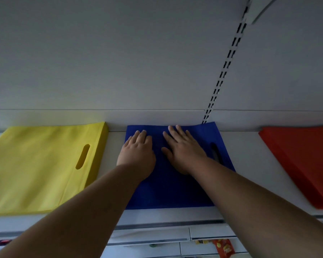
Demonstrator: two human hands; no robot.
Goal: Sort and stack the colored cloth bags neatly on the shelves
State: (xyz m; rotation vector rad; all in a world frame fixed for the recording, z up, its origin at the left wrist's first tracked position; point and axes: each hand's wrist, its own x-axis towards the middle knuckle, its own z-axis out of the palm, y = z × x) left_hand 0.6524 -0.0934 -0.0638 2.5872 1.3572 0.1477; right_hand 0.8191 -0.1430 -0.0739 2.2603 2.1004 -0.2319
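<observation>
Both hands lie flat on the blue bag [168, 189], palms down. The left hand [137, 155] rests on the bag's left part, near its far left corner. Its fingers [141, 135] are straight and close together, pointing to 12 o'clock, and the thumb is not visible. It grasps nothing; it only presses on the cloth. The right hand [183, 151] rests just beside it, toward 3 o'clock. Its fingers [175, 132] are straight and a little spread, pointing to about 11 o'clock, and the fingertips reach the bag's far edge. The thumb points toward the left hand. This hand also is released and holds nothing.

The blue bag lies flat on the shelf [246, 164], in the middle, with its far edge against the back wall [119, 62]. Its handle slot [215, 150] is at 3 o'clock from the right hand, partly hidden by the forearm.

At 9 o'clock from the blue bag lies the yellow bag [35, 164], near it but apart, with its handle slot on the right side. At 3 o'clock lies the red bag [302, 161], well apart, cut by the picture's edge.

A slotted rail [226, 69] runs up the wall from behind the blue bag's far right corner.
</observation>
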